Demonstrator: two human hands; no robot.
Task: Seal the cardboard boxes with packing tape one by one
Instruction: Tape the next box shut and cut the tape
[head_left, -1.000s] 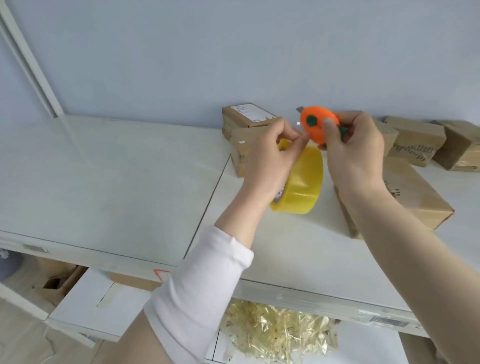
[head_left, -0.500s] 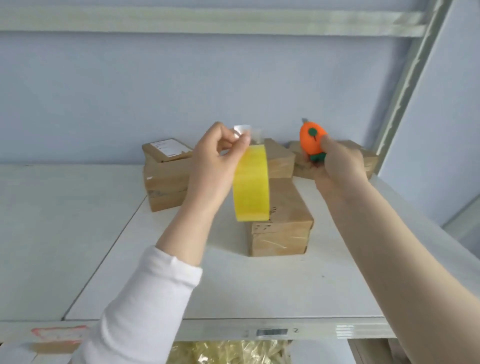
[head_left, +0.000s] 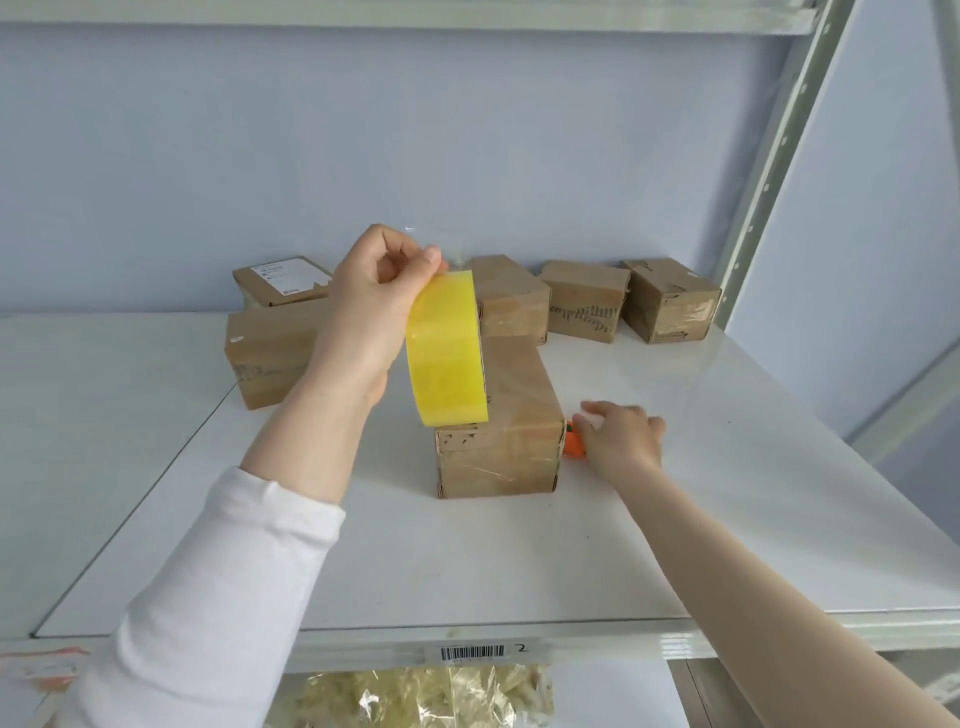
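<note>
My left hand (head_left: 366, 312) holds the yellow packing tape roll (head_left: 448, 349) upright, its fingertips pinching the clear loose end at the top of the roll. The roll hangs just above the near left corner of a taped cardboard box (head_left: 506, 441) in the middle of the white shelf (head_left: 467, 561). My right hand (head_left: 621, 439) is low on the shelf, right beside that box, and covers an orange cutter (head_left: 573, 446). Only the cutter's left end shows, and the hand is blurred.
A long box (head_left: 272, 358) lies at the left with a labelled box (head_left: 283, 278) behind it. Three more boxes (head_left: 584, 301) line the back wall. A metal shelf post (head_left: 769, 166) rises at the right. A bag of pale filler (head_left: 415, 696) sits on the shelf below.
My right hand dropped with the orange cutter from chest height down to the shelf beside the centre box. The left hand kept the tape roll raised, with the end still pinched.
</note>
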